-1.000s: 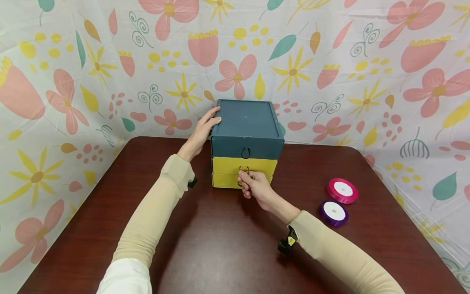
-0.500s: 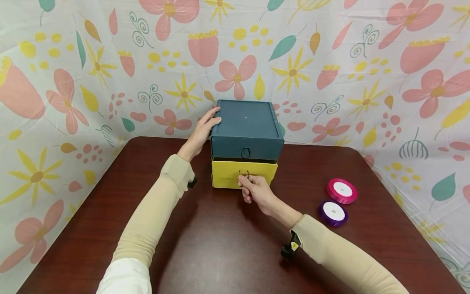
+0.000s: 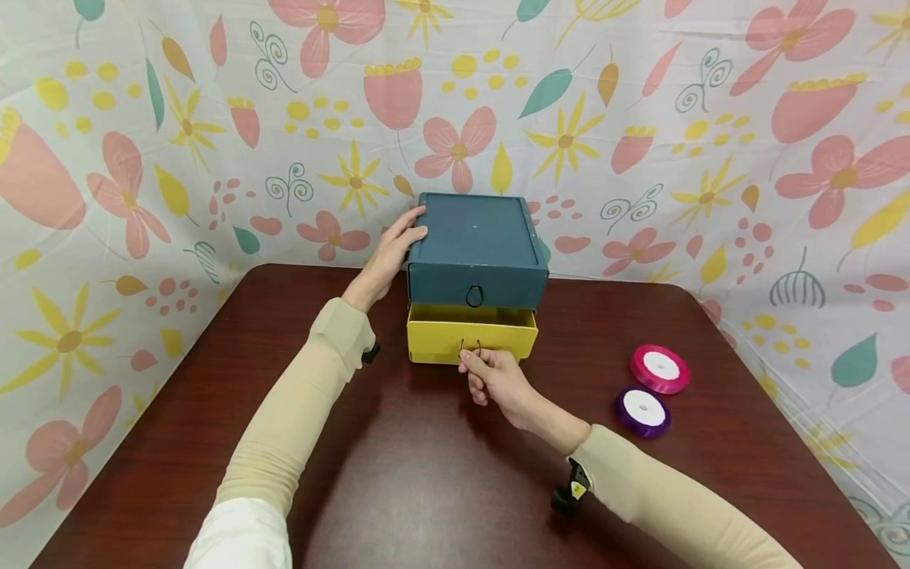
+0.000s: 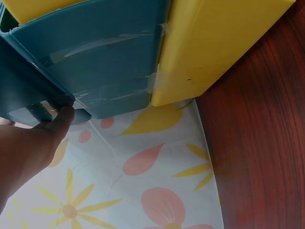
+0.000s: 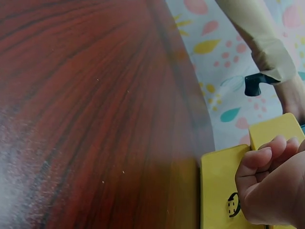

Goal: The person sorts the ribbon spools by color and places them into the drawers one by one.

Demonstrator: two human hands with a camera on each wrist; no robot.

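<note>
A drawer box point(image 3: 472, 229) with a dark blue top stands at the back of the table, its blue top drawer closed. Below it, a yellow drawer point(image 3: 434, 336) sticks out partway, its inside showing through the gap above the front. My right hand point(image 3: 498, 379) pinches the black loop handle point(image 3: 478, 344) of that drawer. My left hand point(image 3: 391, 249) rests on the left top edge of the box, fingers extended. In the left wrist view, the left thumb point(image 4: 59, 121) presses the blue side. The right wrist view has curled right-hand fingers point(image 5: 257, 162) before the yellow drawer fronts.
A pink ribbon spool point(image 3: 659, 368) and a purple ribbon spool point(image 3: 643, 411) lie on the dark red-brown table point(image 3: 398, 490), right of the box. A flower-patterned cloth point(image 3: 284, 142) hangs close behind the box.
The yellow drawer has slid out toward me, and its interior has come into view. My right hand has moved slightly down and nearer with the handle. My left hand stays on the box.
</note>
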